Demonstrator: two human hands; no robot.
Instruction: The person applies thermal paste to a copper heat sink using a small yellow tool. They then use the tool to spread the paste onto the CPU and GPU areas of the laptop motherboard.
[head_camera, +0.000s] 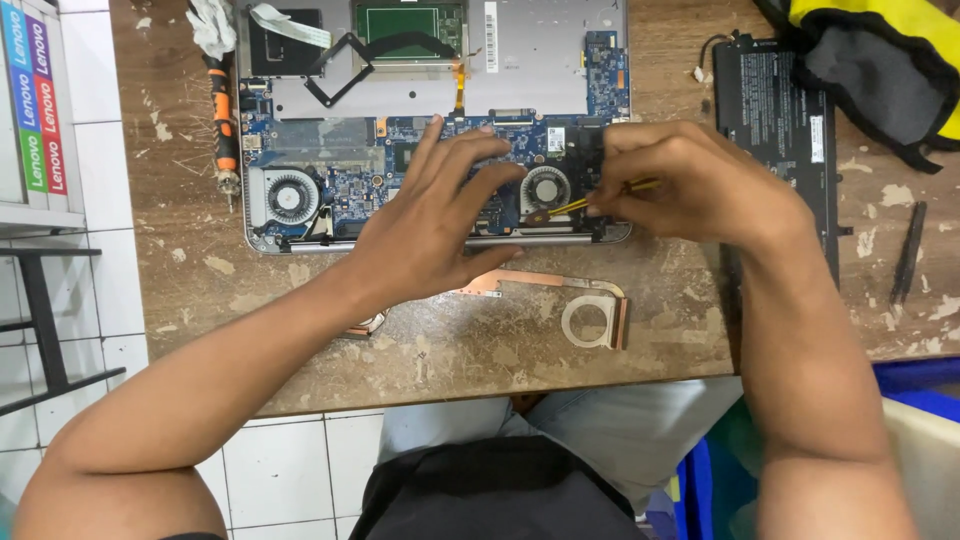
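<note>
Head view. An opened silver laptop chassis (560, 70) with its blue circuit board exposed lies at the upper centre of the frame on a worn brown wooden tabletop (450, 360). The left hand (435, 225) rests palm down on the middle of the board, its fingers (478, 150) spread and open, gripping nothing; the fingertips touch the board just left of the round grey cooling fan at centre right (545, 188). The right hand (700, 185) has its fingers closed around a slim yellow-handled screwdriver (600, 198), whose tip lies at the lower edge of that fan. A second round grey cooling fan (290, 195) sits at the left of the board, well apart from both hands. Below the chassis, near the frame's centre, a copper heat pipe with a ring-shaped end (590, 315) lies loose on the tabletop. An orange-and-black screwdriver (222, 110) lies at the upper left, beside the chassis. A flat black battery pack (775, 110) lies at the upper right, partly under the right forearm.
</note>
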